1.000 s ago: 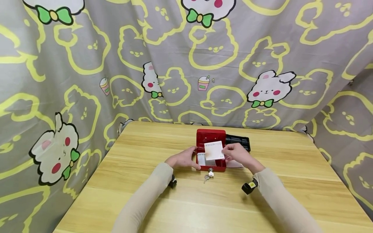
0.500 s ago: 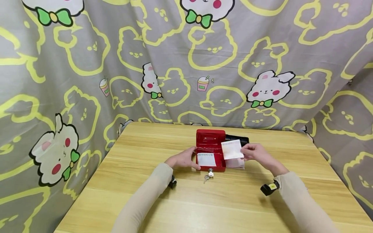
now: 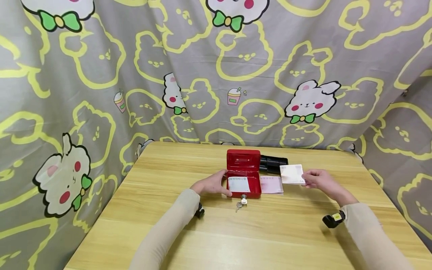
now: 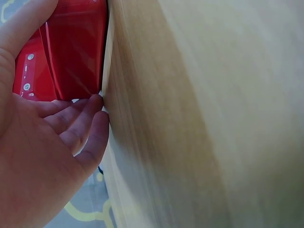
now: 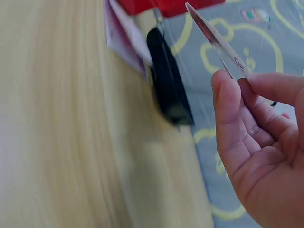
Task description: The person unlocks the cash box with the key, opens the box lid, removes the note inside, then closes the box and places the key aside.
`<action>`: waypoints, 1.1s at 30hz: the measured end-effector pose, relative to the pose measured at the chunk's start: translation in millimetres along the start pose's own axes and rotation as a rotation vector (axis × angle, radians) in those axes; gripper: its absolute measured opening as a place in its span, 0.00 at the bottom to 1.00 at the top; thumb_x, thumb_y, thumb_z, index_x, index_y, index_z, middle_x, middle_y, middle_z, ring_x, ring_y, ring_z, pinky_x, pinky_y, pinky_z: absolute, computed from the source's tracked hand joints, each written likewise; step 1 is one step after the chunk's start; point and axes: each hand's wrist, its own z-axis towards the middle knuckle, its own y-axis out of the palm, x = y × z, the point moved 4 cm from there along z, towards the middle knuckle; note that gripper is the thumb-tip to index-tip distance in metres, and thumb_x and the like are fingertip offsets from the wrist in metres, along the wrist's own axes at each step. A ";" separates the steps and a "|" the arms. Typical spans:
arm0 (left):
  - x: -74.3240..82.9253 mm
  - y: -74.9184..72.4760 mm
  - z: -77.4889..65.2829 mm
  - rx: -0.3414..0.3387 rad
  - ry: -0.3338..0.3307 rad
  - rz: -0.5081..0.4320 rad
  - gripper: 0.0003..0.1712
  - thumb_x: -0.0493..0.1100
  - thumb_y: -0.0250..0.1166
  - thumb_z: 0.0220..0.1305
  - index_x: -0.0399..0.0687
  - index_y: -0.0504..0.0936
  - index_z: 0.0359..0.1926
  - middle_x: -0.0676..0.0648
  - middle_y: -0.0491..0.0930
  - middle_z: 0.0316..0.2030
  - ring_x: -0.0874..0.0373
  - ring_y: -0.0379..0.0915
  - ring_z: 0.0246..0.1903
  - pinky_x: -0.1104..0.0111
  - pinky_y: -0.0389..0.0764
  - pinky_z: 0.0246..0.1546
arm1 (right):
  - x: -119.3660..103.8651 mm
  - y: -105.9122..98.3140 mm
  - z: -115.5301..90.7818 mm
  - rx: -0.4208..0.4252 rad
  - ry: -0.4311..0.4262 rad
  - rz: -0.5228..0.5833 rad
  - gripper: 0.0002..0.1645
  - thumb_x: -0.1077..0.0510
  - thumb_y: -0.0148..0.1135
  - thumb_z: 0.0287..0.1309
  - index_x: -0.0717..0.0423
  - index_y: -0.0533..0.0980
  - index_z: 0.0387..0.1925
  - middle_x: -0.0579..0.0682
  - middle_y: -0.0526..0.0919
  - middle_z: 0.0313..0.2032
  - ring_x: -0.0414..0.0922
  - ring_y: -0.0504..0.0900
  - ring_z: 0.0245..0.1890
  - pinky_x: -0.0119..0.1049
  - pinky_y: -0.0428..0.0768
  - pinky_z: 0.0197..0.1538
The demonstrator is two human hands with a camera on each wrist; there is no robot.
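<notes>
A red metal cash box [image 3: 243, 159] stands with its lid up, a key in the front lock and another key [image 3: 239, 205] hanging from it. My left hand [image 3: 212, 184] holds the box by its left side, thumb at the front and fingers at the back; the left wrist view shows the fingers against the red wall [image 4: 76, 52]. Pale bluish banknotes [image 3: 239, 184] lie inside. Right of the box, my right hand [image 3: 320, 180] pinches a pale brownish banknote [image 3: 292, 174] between thumb and fingers, raised above the table. Pinkish banknotes [image 3: 272, 185] lie against the box's right side.
A black ridged object [image 3: 275, 164] lies behind the pink banknotes, at the box's right. The wooden table [image 3: 249, 240] ends at a grey curtain [image 3: 202, 101] with yellow outlines. Black wrist cameras sit at both sleeves.
My right hand has carried the pale brownish banknote from over the box out to the right, uncovering the bluish notes inside and the pink notes beside it. My left hand stays on the box.
</notes>
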 end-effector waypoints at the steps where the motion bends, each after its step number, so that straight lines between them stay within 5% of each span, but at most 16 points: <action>1: 0.0 0.1 0.0 0.000 0.000 0.000 0.62 0.57 0.75 0.46 0.40 0.48 0.72 0.44 0.53 0.70 0.53 0.47 0.69 0.60 0.52 0.67 | 2.8 -2.9 -0.7 0.000 0.012 -0.004 0.12 0.62 0.52 0.66 0.72 0.74 0.39 0.51 0.78 0.31 0.41 0.81 0.31 0.36 0.82 0.39; 16: -1.0 0.4 -0.6 0.000 -0.011 -0.012 0.63 0.57 0.75 0.45 0.41 0.48 0.72 0.45 0.53 0.70 0.54 0.47 0.69 0.60 0.52 0.67 | 34.2 -23.9 -0.7 -0.042 0.129 -0.057 0.11 0.65 0.54 0.64 0.75 0.72 0.40 0.51 0.77 0.30 0.41 0.79 0.30 0.34 0.82 0.38; 33: 2.1 -1.2 -2.5 0.000 -0.014 -0.019 0.63 0.56 0.76 0.46 0.41 0.47 0.73 0.44 0.52 0.71 0.53 0.46 0.69 0.60 0.52 0.67 | 40.0 -23.7 -4.9 0.022 0.169 -0.307 0.15 0.63 0.60 0.59 0.74 0.72 0.40 0.53 0.79 0.28 0.44 0.79 0.28 0.35 0.82 0.31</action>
